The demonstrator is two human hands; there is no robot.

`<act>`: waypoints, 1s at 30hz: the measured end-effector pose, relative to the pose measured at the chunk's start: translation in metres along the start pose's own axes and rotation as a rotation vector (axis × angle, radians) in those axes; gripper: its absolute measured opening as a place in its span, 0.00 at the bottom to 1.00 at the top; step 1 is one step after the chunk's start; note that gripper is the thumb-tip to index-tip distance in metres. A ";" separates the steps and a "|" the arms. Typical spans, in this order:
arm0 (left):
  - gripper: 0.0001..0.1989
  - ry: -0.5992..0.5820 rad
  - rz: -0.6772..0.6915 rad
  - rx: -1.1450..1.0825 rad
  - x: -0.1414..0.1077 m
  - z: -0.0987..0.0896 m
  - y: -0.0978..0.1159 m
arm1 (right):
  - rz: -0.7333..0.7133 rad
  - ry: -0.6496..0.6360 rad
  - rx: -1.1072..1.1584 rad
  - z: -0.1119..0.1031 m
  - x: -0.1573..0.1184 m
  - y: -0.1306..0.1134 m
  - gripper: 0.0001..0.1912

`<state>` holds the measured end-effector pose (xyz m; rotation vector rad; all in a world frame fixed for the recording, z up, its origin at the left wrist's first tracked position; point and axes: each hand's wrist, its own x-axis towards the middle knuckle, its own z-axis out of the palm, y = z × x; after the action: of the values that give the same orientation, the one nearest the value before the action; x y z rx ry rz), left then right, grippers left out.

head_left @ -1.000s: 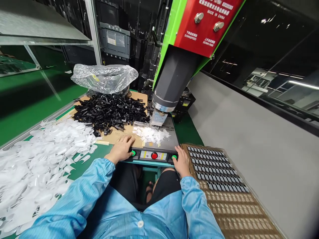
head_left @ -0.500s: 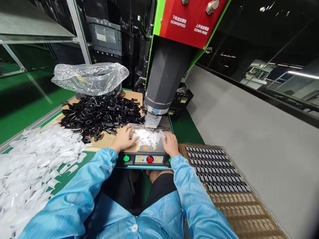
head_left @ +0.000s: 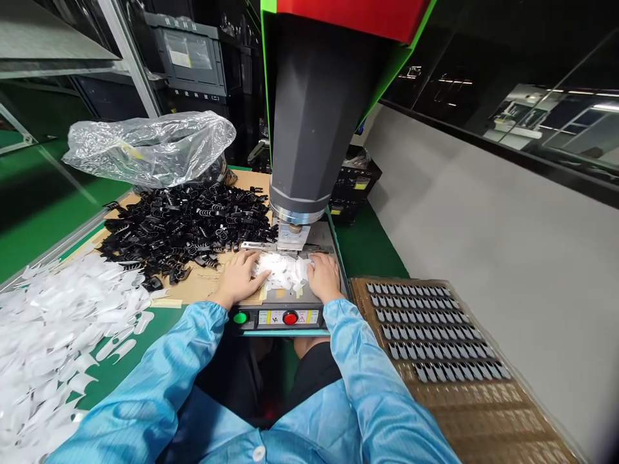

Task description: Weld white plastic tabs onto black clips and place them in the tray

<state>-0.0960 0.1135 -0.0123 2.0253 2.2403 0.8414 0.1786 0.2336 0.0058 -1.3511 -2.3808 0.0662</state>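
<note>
The left hand (head_left: 239, 278) is lying palm down at the left edge of a small heap of white pieces (head_left: 284, 269), its thumb standing apart from the fingers and pointing toward the heap. The right hand (head_left: 323, 274) is bordering the heap on the other side, its fingers bending and lying close together; whether they are pinching a piece, I cannot tell. The small heap is sitting between the 2 hands on the metal base (head_left: 280, 298) of a machine, just in front of a metal block (head_left: 291, 238) that is hanging from a thick black housing (head_left: 314, 116).

Nearer the person, a control panel (head_left: 252, 324) is showing 1 green button (head_left: 240, 318) and 1 red button (head_left: 290, 318). To the left, a cardboard sheet (head_left: 203, 280) is lying partly beneath a pile of black parts (head_left: 184, 225), and a clear plastic bag (head_left: 149, 148) is slumping behind that pile. A much larger heap of white pieces (head_left: 62, 335) is covering the left part of the green worktop (head_left: 109, 377). On the right, a brown tray (head_left: 459, 412) is holding 6 rows of grey parts (head_left: 438, 332). Blue sleeves (head_left: 149, 393) are covering both forearms. Beyond the worktop, a grey crate (head_left: 186, 55) is standing in the background.
</note>
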 end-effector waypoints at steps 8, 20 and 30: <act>0.33 -0.011 0.014 0.020 -0.001 -0.002 0.001 | -0.009 0.022 0.011 -0.001 -0.009 0.000 0.18; 0.44 -0.050 0.047 0.010 -0.001 0.006 0.020 | -0.006 0.038 0.160 0.012 -0.020 -0.008 0.31; 0.40 0.022 0.000 -0.067 0.003 0.009 0.049 | 0.043 0.065 0.202 0.004 -0.009 -0.026 0.27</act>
<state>-0.0480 0.1209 0.0002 1.9964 2.1920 0.9305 0.1599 0.2126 0.0053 -1.2883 -2.2251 0.2638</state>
